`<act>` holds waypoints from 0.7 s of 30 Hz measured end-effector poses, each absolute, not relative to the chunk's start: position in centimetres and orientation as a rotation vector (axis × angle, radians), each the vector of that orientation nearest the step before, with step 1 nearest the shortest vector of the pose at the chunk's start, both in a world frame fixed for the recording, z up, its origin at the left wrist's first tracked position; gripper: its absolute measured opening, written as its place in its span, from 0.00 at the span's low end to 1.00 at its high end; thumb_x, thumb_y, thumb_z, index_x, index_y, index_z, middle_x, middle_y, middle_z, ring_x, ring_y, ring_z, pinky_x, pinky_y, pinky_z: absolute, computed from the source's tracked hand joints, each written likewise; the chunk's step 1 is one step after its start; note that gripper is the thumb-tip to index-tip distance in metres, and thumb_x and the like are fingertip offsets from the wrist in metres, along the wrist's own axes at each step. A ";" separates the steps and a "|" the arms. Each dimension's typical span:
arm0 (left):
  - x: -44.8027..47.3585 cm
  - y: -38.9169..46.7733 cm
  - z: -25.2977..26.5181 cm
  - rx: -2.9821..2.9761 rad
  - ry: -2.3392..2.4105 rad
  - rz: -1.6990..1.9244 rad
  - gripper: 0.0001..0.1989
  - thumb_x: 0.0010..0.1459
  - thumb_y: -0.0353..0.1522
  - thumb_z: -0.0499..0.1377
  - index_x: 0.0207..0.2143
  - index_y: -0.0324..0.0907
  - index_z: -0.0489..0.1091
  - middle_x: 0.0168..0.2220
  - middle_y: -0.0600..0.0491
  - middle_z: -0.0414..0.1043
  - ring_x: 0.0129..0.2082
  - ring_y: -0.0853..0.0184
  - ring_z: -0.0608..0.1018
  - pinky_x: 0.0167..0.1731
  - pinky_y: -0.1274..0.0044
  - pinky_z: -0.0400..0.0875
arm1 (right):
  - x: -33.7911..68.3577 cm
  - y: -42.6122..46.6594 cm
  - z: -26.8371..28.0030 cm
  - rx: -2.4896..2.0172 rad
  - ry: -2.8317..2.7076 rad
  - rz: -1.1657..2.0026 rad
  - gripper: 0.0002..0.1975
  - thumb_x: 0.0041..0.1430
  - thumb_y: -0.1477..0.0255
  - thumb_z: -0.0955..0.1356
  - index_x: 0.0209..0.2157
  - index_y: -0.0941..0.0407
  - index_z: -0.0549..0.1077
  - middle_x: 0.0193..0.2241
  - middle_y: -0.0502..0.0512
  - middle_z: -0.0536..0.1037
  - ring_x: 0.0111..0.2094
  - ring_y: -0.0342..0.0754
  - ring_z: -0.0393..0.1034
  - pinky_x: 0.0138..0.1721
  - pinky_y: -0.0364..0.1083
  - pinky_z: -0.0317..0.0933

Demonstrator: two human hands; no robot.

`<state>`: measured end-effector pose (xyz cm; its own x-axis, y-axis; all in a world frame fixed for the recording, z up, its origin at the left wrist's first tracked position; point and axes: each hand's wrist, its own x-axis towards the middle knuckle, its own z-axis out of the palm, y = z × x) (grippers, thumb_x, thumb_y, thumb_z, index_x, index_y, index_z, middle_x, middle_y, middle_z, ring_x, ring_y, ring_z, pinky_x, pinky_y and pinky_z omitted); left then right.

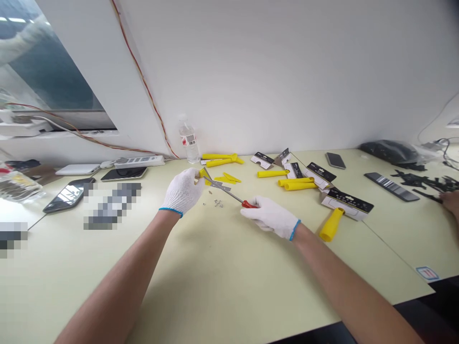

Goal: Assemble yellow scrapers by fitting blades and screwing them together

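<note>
left grip (184, 190) pinching yellow piece (203, 173); | right grip (270, 215) wrapped round red screwdriver (248, 204); | risk: screwdriver may skid into left grip; | cause: slanted push

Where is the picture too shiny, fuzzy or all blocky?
In the head view, glare whitens the table at lower left, and a glossy phone shows pale reflections; same view, blocky patches sit at left, and the metal bits look fuzzy.
</note>
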<state>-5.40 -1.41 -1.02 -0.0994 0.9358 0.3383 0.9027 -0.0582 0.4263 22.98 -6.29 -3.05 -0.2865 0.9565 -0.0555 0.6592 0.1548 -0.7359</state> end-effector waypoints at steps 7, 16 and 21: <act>-5.3 -1.4 -1.1 2.033 2.147 0.849 0.12 0.63 0.37 0.56 0.43 0.43 0.75 0.42 0.47 0.81 0.40 0.56 0.80 0.36 0.70 0.69 | 22.2 -5.6 -4.6 -1.300 -1.880 0.292 0.27 0.63 0.44 0.66 0.33 0.53 0.80 0.33 0.62 0.77 0.34 0.47 0.75 0.24 0.38 0.59; -5.3 -0.9 -2.0 2.069 2.136 0.826 0.13 0.63 0.36 0.55 0.45 0.43 0.75 0.46 0.47 0.81 0.41 0.56 0.80 0.37 0.70 0.70 | 23.7 -6.2 -4.3 -1.233 -1.930 1.024 0.25 0.65 0.45 0.64 0.34 0.52 0.78 0.24 0.61 0.74 0.21 0.39 0.67 0.19 0.37 0.47; -5.4 -1.1 -1.6 2.032 2.163 0.817 0.13 0.62 0.37 0.56 0.45 0.43 0.76 0.43 0.46 0.81 0.39 0.55 0.80 0.36 0.70 0.69 | 22.1 -6.0 -4.6 -1.314 -1.898 0.479 0.20 0.60 0.49 0.69 0.31 0.52 0.75 0.27 0.60 0.74 0.29 0.44 0.72 0.22 0.38 0.52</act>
<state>-5.44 -1.15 -1.62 -0.1277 0.9435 0.3057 0.9100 -0.0111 0.4145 22.12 -6.03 -4.58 -0.1780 0.9098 0.3750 0.6229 0.3992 -0.6728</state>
